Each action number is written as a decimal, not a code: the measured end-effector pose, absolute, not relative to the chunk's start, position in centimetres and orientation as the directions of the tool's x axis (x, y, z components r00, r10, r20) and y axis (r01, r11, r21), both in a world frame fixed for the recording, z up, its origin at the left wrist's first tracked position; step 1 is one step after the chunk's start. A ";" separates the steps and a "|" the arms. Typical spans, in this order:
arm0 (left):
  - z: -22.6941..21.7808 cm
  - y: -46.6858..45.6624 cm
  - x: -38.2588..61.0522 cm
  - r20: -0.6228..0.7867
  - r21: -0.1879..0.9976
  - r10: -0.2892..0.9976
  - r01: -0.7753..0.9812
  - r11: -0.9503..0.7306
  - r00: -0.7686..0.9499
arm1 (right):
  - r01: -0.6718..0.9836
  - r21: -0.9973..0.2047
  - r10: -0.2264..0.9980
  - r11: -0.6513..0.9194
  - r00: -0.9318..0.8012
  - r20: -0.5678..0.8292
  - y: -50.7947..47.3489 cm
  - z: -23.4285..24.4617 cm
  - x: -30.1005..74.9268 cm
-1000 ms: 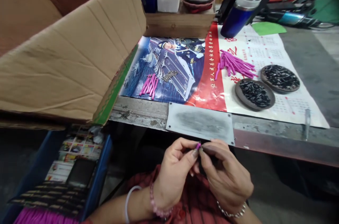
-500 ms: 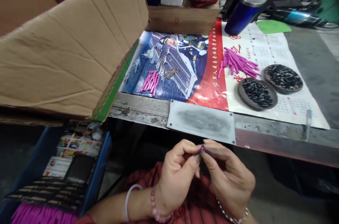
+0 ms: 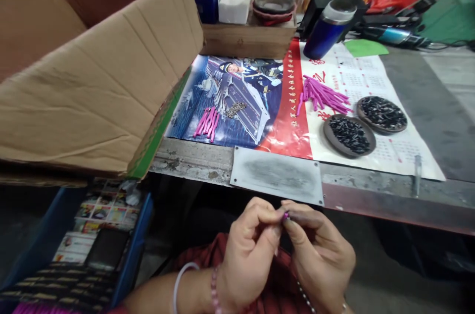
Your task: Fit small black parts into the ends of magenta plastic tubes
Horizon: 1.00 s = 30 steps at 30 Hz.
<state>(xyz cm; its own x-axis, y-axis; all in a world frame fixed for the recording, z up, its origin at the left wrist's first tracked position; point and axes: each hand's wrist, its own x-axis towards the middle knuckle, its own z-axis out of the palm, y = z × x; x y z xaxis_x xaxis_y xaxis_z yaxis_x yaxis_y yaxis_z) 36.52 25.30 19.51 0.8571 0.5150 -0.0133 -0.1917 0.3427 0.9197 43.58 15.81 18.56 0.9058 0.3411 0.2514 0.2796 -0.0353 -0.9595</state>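
My left hand (image 3: pixel 251 249) and my right hand (image 3: pixel 322 254) meet above my lap, just in front of the table edge. Both are closed in a pinch, fingertip to fingertip, around a small pink strip (image 3: pixel 286 215). Only a bit of its end shows; the rest is hidden by the fingers. Beyond my hands, a grey plate (image 3: pixel 276 175) with a dark smudged middle lies at the table's edge. On the poster (image 3: pixel 272 147) rest a small group of pink strips (image 3: pixel 208 124), a cluster of small metallic beads (image 3: pixel 236 109) and a larger pink pile (image 3: pixel 324 95).
Two shallow bowls, a nearer bowl (image 3: pixel 372 148) and a farther bowl (image 3: pixel 403 127), hold small black pieces. A blue tumbler (image 3: pixel 323 34) leans behind. At left stands a big cardboard box (image 3: pixel 111 81), above a blue bin (image 3: pixel 143 235). A clear pen-like tube (image 3: pixel 417 175) lies right.
The camera view has tilted and shifted, so the table's things sit lower and farther left. My hands keep their pinch together, with fingers moved slightly around the pink piece.
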 end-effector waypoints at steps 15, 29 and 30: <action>19.2 25.0 36.4 0.063 0.968 0.544 -0.183 0.170 0.837 | 0.471 -0.876 0.440 -0.102 0.811 0.385 15.3 18.5 44.4; 19.0 24.1 36.4 0.089 0.986 0.549 -0.153 0.071 0.831 | 0.705 -0.695 0.505 -0.145 0.657 0.561 16.2 18.4 45.0; 19.0 24.1 36.3 0.088 0.986 0.549 -0.153 0.073 0.831 | 0.704 -0.698 0.506 -0.134 0.654 0.562 16.2 18.2 45.0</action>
<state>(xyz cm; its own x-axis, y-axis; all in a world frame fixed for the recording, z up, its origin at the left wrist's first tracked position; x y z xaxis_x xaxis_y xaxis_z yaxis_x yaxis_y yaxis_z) 36.33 24.07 19.00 0.8309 0.5494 0.0882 -0.1527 0.0727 0.9856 45.00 16.20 18.19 0.6540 0.5059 0.5625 0.7037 -0.1339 -0.6978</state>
